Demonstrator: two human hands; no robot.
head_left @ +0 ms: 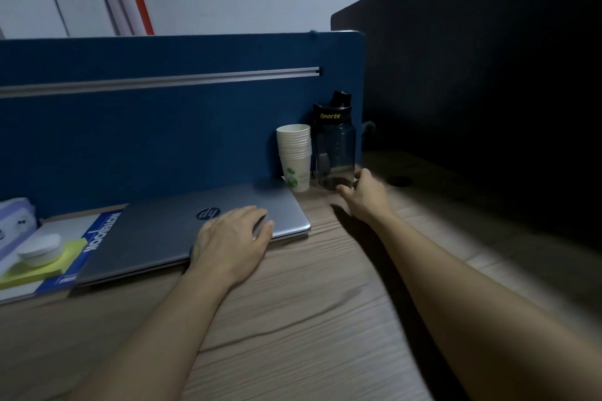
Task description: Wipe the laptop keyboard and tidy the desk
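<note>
A silver laptop [169,231] lies closed on the wooden desk [309,319], its left side resting on a blue notebook [97,238]. My left hand [233,242] lies flat on the lid near the laptop's front right corner, fingers apart. My right hand [366,194] reaches to the foot of a dark sports bottle [335,146], fingers spread beside its base and holding nothing. A stack of white paper cups [294,156] stands just left of the bottle.
A blue partition [146,127] closes the desk's back, and a dark panel [488,91] closes the right side. At the left lie yellow sticky notes [35,267] with a white round object [40,249] on top. A dark cable hole [400,181] is right of the bottle.
</note>
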